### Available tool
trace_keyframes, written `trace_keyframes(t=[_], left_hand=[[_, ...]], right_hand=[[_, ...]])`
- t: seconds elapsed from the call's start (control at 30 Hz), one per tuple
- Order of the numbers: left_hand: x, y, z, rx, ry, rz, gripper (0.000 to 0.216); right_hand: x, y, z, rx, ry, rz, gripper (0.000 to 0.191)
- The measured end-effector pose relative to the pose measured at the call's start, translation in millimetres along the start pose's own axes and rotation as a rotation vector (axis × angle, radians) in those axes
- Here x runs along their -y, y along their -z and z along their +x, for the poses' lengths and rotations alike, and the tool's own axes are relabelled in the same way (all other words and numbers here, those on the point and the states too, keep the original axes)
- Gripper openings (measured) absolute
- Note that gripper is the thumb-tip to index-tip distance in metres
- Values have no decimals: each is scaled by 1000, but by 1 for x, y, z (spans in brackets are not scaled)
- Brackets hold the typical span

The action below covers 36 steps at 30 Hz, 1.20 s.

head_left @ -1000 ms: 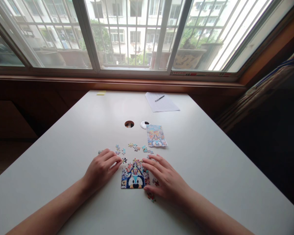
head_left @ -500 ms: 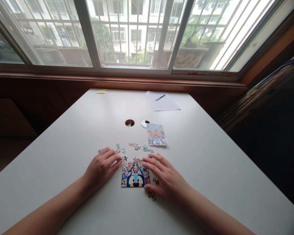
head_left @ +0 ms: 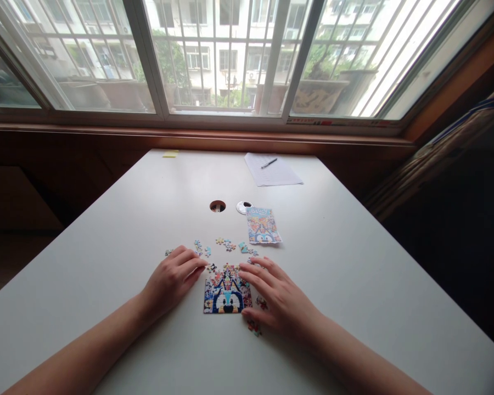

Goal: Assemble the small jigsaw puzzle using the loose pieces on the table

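A partly assembled jigsaw puzzle with a blue dog's face lies flat on the white table. My left hand is at its upper left corner, thumb and fingertips pinched on a small dark puzzle piece. Spread over the puzzle's right edge, my right hand has its fingers apart and touches the assembled part; its palm hides some of the surface there. Loose puzzle pieces lie in an arc beyond the puzzle. More loose pieces are beside my right thumb.
Behind the pieces lies a picture sheet matching the puzzle. Farther back are a cable hole, a round metal cover, papers with a pen, and yellow sticky notes. A barred window stands beyond the table.
My left fingertips and the pinched piece have shifted very slightly to the right. My right hand stays in nearly the same place.
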State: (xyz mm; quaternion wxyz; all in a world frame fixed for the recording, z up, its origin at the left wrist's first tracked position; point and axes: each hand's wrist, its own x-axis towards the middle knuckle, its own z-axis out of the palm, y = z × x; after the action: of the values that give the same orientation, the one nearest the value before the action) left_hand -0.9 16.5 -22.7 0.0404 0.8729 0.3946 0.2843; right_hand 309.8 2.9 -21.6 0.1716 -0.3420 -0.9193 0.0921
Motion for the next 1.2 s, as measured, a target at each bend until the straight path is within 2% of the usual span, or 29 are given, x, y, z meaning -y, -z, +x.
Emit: trace_keyframes(t=[0.27, 0.43, 0.57, 0.8, 1.03, 1.2], left_hand=[[7, 17, 7, 211, -116, 48, 34], [16, 25, 27, 316, -252, 74, 41], [15, 25, 42, 380, -310, 62, 37], [13, 24, 48, 365, -309, 14, 27], [11, 28, 46, 393, -315, 54, 33], [8, 30, 48, 364, -305, 16, 26]], right_hand=[[0, -1, -1, 6, 1, 6, 63], [0, -1, -1, -10, 4, 16, 63], [0, -2, -1, -18, 5, 18, 63], [-1, -3, -2, -23, 8, 17, 65], [0, -2, -1, -15, 13, 12, 64], [-1, -2, -2, -25, 14, 15, 66]])
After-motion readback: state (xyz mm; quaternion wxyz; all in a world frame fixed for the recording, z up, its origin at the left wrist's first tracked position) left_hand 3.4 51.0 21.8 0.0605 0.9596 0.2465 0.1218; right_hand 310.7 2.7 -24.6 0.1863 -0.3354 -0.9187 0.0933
